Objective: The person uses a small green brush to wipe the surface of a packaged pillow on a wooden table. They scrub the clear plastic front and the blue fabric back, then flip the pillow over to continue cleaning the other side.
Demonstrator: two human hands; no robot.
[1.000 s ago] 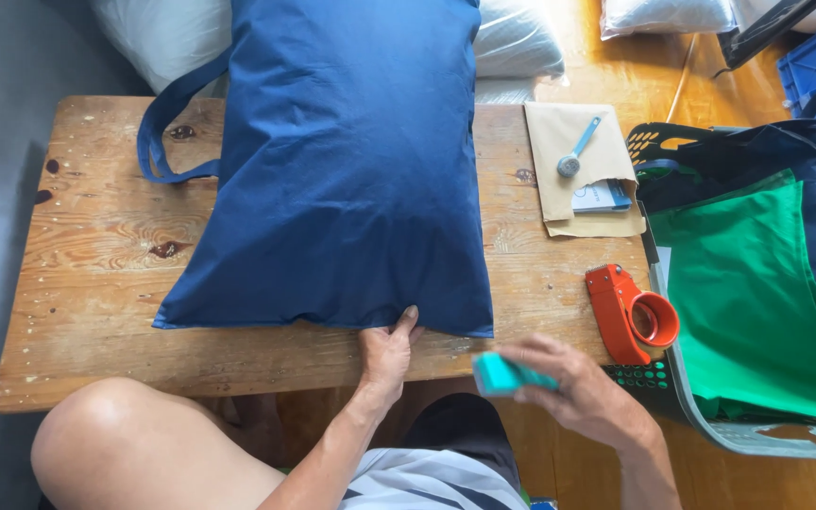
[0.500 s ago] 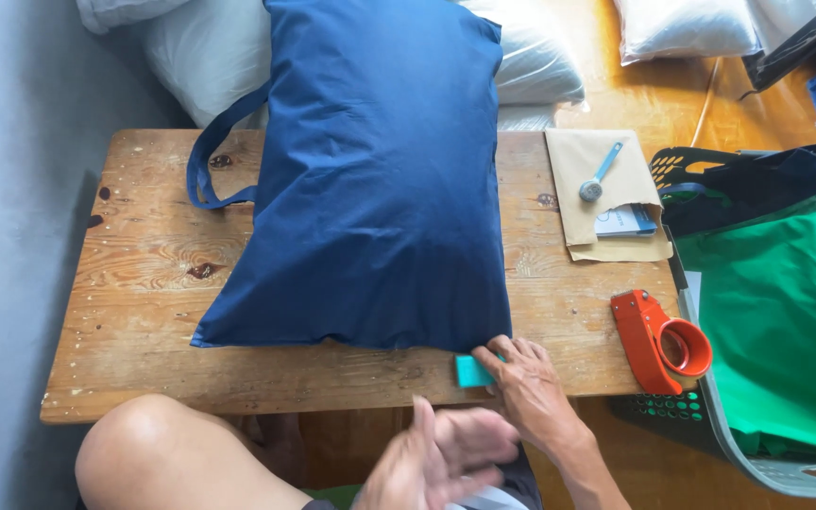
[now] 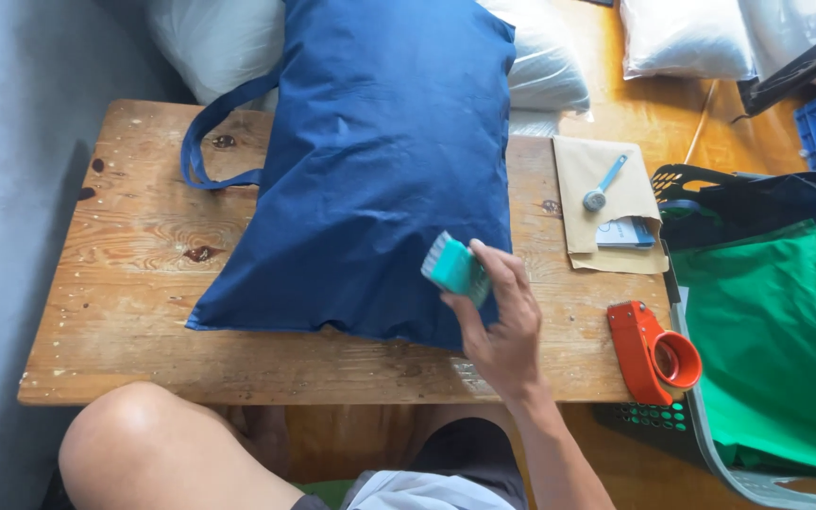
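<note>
Brush [image 3: 453, 267]: a small teal block with a pale bristle face, gripped in the right hand [image 3: 501, 326], fingers curled shut round its body, thumb beneath. It sits over the lower right corner of the blue bag [image 3: 380, 161], bristles turned toward 10 o'clock, at or just above the cloth; whether it touches I cannot tell. The left hand is out of view.

The brush looks light and rigid, with a hard plastic back that gives a sure pinch across its short sides; the bristles are the only soft part and should be kept clear of the fingers. The bag is stuffed, soft and pillowy, of thin smooth fabric that will probably dent and slide under pressure, so it may shift on the table [image 3: 125, 283] when nothing pins it. Its strap [image 3: 202, 151] loops out at 9 o'clock from the bag.

At 3 o'clock from the hand lies an orange tape dispenser [image 3: 654, 351], near the table's edge. At 1 o'clock lies a brown envelope [image 3: 616, 203] with a small blue-handled tool [image 3: 604, 184] on it. Beyond the table at 3 o'clock is green cloth [image 3: 767, 349] in a basket [image 3: 691, 430]. A bare knee [image 3: 134, 444] shows at 7 o'clock.
</note>
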